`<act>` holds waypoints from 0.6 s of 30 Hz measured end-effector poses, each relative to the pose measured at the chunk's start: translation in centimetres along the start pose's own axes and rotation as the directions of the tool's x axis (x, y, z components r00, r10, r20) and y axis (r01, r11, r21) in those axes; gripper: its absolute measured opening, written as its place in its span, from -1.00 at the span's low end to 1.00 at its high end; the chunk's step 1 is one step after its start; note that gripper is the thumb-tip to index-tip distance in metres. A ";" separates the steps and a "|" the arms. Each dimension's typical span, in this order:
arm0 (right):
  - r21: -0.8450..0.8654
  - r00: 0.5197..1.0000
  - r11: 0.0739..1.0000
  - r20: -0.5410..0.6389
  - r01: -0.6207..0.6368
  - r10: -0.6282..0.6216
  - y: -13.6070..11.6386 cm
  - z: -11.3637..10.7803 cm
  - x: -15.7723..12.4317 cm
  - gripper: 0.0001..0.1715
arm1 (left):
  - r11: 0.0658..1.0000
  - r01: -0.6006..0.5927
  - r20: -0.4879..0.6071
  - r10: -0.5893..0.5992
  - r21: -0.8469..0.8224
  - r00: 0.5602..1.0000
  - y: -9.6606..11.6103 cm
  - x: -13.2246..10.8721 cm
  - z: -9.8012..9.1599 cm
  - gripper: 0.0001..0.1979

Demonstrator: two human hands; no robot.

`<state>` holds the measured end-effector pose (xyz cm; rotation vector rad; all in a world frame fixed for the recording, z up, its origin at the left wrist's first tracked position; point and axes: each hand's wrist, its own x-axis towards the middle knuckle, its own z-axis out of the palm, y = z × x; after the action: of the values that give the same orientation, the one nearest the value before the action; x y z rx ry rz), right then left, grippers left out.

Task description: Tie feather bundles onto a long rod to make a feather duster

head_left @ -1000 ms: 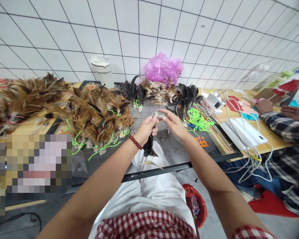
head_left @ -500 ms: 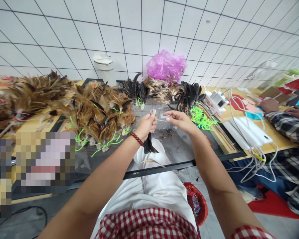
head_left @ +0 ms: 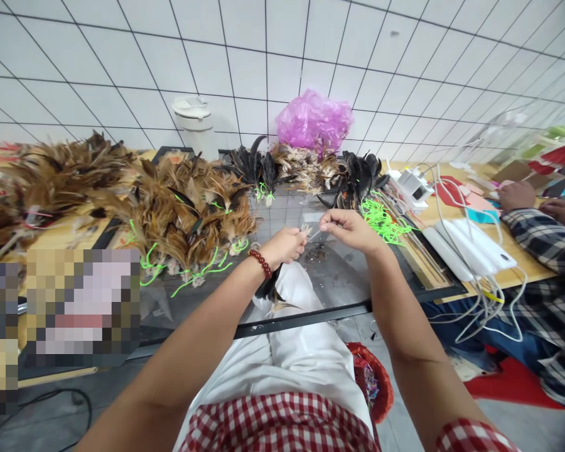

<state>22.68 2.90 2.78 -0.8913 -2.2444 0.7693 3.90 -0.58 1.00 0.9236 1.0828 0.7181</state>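
My left hand [head_left: 285, 245] is closed around a small bundle of black feathers [head_left: 269, 287], quill ends up near my thumb and dark tips hanging below my wrist. A red bead bracelet [head_left: 260, 263] circles that wrist. My right hand [head_left: 351, 228] is pinched shut just right of the quill ends, on something thin I cannot make out. Both hands hover above a dark glass mat [head_left: 339, 282].
Piles of brown feathers [head_left: 188, 210] with green ties lie left, black feathers [head_left: 358, 179] and a pink bag [head_left: 313, 119] behind. White devices and cables [head_left: 471, 251] sit right, where another person's hands [head_left: 518, 196] work. A red basket [head_left: 374, 383] is by my knee.
Both hands dropped slightly and the feather bundle tilted, its tips swinging left under my wrist. My right hand closed from spread fingers into a pinch close to the quill ends.
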 end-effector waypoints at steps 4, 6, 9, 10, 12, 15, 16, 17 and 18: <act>0.149 0.996 0.986 0.041 0.078 -0.085 -0.2 0.1 0.3 -0.73 | 0.982 0.036 0.186 -0.071 0.186 0.980 -0.7 -0.3 0.7 -0.77; 0.243 0.992 0.969 0.101 0.051 -0.077 -0.1 0.6 0.5 -0.74 | 0.955 0.004 0.237 -0.077 0.296 0.968 -0.9 -0.7 1.2 -0.80; 0.378 0.978 0.920 0.208 -0.103 0.024 0.4 1.4 0.7 -0.72 | 0.895 -0.142 0.324 -0.003 0.422 0.946 -0.9 -1.4 1.7 -0.79; 0.414 0.969 0.894 0.235 -0.169 0.075 0.6 1.7 0.7 -0.70 | 0.875 -0.207 0.357 0.043 0.438 0.933 -0.8 -1.6 1.8 -0.79; 0.470 0.952 0.837 0.246 -0.281 0.181 1.2 2.1 0.7 -0.65 | 0.854 -0.302 0.382 0.133 0.424 0.915 -0.6 -1.6 1.7 -0.81; 0.502 0.952 0.810 0.132 -0.304 0.275 2.0 2.5 0.9 -0.61 | 0.900 -0.286 0.228 0.218 0.328 0.949 -0.5 -0.9 1.4 -0.82; 0.496 0.957 0.821 0.086 -0.283 0.278 2.2 2.7 1.0 -0.60 | 0.921 -0.264 0.134 0.235 0.285 0.963 -0.5 -0.5 1.3 -0.81; 0.483 0.962 0.836 0.052 -0.261 0.270 2.3 2.8 1.1 -0.60 | 0.936 -0.254 0.037 0.253 0.244 0.967 -0.6 -0.1 1.2 -0.78; 0.465 0.966 0.852 0.032 -0.243 0.258 2.4 2.9 1.2 -0.59 | 0.942 -0.260 -0.050 0.277 0.212 0.960 -0.7 0.3 1.0 -0.74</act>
<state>20.88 4.40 -0.43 -0.9502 -1.8071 1.3372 4.98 -0.94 0.43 1.2450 1.1265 0.8853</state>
